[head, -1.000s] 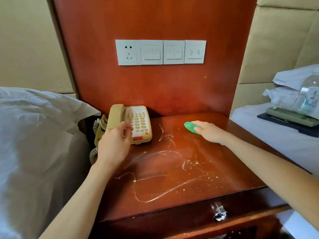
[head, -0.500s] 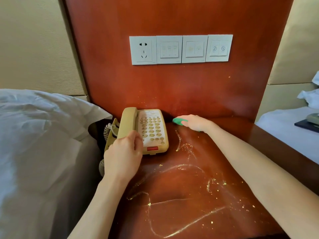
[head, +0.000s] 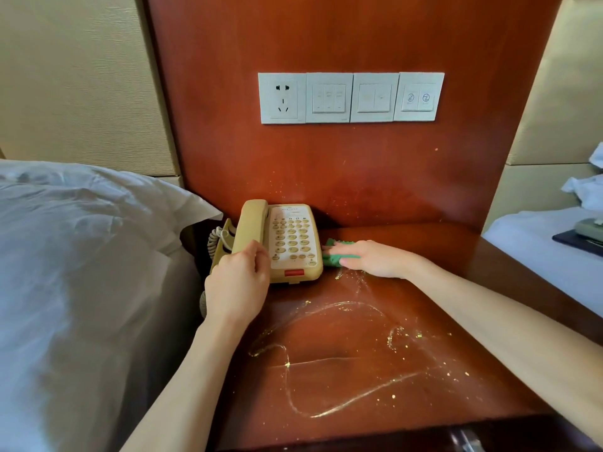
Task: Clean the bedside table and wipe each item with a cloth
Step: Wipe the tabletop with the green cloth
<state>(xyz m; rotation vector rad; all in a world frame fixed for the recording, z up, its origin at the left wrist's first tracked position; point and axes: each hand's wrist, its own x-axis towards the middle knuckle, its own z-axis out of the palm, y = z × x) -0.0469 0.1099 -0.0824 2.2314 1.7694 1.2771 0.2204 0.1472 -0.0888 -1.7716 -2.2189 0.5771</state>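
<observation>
head view: the right hand [head: 375, 260] presses a green cloth [head: 332, 256] flat on the surface [head: 375, 353], touching the phone [head: 287, 243] at its right edge; the left hand [head: 238, 282], fingers curled, grips the phone's near left end, its length running front to back.

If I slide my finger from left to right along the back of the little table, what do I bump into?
Pillow → coiled cord → phone → green cloth → right hand → bare table → the other bed.
</observation>
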